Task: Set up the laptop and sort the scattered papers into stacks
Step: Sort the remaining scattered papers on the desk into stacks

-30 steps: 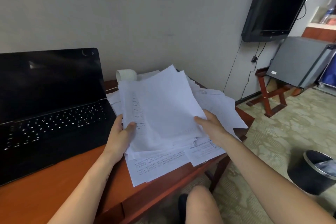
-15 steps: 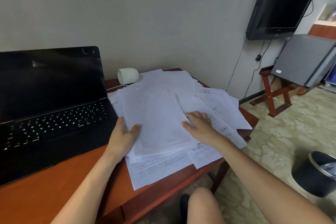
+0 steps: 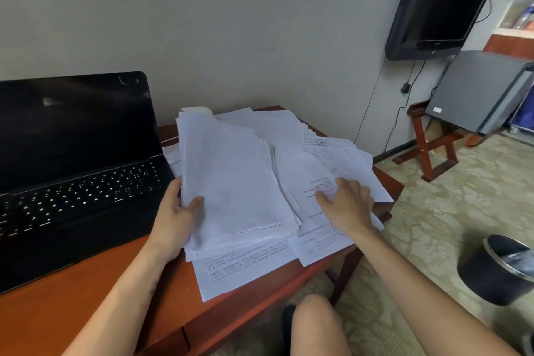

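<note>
**Paper pile: one stack going, the rest still a mess**

The gathered sheaf [image 3: 231,182] sits just right of the open laptop [image 3: 72,167]. My left hand [image 3: 176,211] grips its laptop-side edge, thumb on top and fingers underneath, mostly so it doesn't fan out, I'd say. Farther right of the laptop the loose papers [image 3: 332,159] lie overlapped every which way. My right hand [image 3: 346,202] rests on those, fingers bent. Can't tell if it's pinching a sheet or just raking them closer.
</note>
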